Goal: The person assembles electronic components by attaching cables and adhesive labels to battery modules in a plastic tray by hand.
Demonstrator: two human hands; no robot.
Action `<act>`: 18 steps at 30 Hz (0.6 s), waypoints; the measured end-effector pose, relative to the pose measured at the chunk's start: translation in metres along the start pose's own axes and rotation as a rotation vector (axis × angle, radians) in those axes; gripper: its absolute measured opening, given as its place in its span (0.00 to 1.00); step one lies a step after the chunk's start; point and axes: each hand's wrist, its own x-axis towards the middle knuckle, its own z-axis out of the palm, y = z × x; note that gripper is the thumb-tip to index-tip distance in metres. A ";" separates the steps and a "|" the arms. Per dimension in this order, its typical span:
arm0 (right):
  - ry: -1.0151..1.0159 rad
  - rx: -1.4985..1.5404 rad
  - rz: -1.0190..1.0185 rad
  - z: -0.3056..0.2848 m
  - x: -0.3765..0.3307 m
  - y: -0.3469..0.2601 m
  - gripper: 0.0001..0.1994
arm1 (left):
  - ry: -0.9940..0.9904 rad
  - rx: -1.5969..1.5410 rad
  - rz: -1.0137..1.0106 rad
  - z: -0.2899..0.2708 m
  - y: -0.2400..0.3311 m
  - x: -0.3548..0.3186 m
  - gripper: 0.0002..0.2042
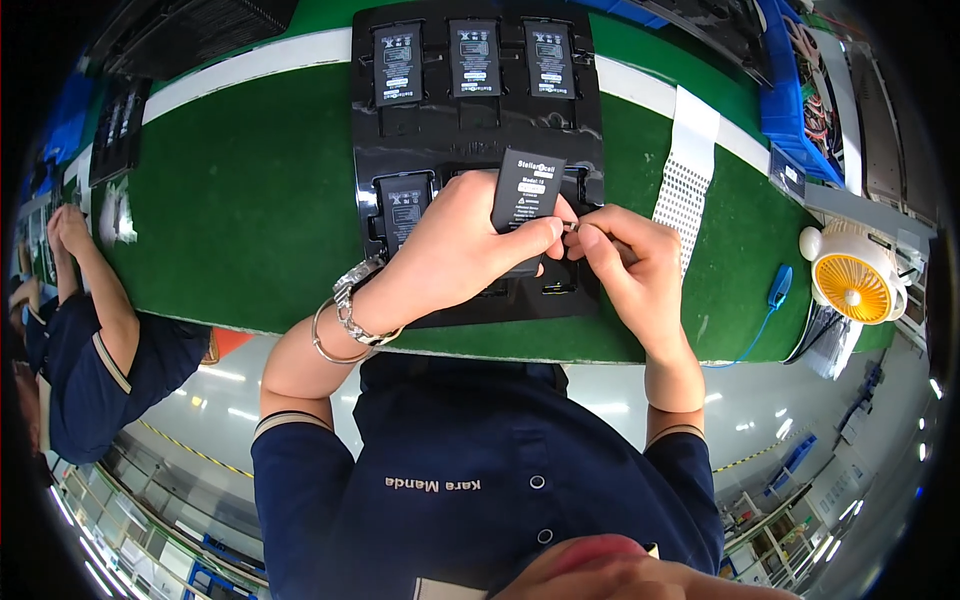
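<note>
A worker's left hand [455,250] grips a flat black battery cell [527,190] upright above a black moulded tray [370,100], thumb and fingers closed around its lower half so the labelled face tilts toward the camera, while the right hand [625,260] pinches something small at the cell's lower right edge, too small to identify. Held this way, the edge sits between both sets of fingertips. The tray lies on a green mat [250,200] and carries 3 similar cells in its far row and 1 [403,205] at near left; the hands hide the other near pockets. A white perforated strip [685,180] lies just right of the tray, a small white-and-yellow fan [852,272] and blue bins [790,100] farther right. A co-worker's arm [95,280] reaches onto the mat at left, well apart.
</note>
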 end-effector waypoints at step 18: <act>-0.036 0.102 0.067 0.004 0.002 0.002 0.08 | 0.024 0.147 0.011 -0.002 0.000 0.001 0.07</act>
